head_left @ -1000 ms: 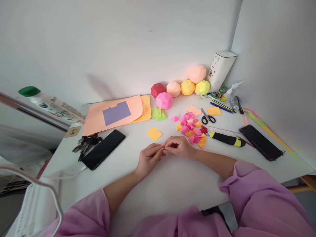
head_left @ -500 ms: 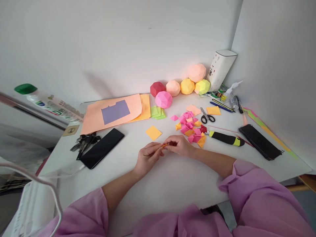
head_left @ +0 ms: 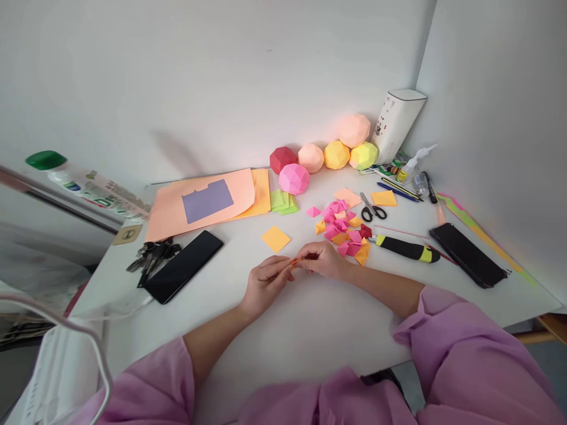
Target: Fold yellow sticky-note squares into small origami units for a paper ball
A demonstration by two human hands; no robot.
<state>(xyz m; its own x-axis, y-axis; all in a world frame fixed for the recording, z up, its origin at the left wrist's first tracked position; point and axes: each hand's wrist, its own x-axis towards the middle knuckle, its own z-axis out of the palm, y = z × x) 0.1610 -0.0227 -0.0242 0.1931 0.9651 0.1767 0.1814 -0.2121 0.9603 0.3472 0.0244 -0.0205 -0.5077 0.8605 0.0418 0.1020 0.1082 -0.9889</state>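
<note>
A small piece of orange paper (head_left: 297, 261) is pinched between the fingertips of both hands, mostly hidden by them. My left hand (head_left: 268, 282) grips it from the left, and my right hand (head_left: 322, 260) from the right, close above the white table. Just behind the hands lies a flat orange paper square (head_left: 275, 239). Beside my right hand spreads a pile of folded pink, orange and red paper pieces (head_left: 341, 223). Green paper squares (head_left: 284, 202) lie farther back.
Faceted paper balls (head_left: 310, 158) stand along the wall. Scissors (head_left: 372, 210), a cutter (head_left: 405, 248) and a black case (head_left: 468, 255) are at the right. A phone (head_left: 185, 265), keys (head_left: 154, 257) and large peach sheets (head_left: 163, 213) are at the left.
Both hands stay in nearly the same place. The fingers have shifted slightly around the orange paper, which shows a thinner edge now.
</note>
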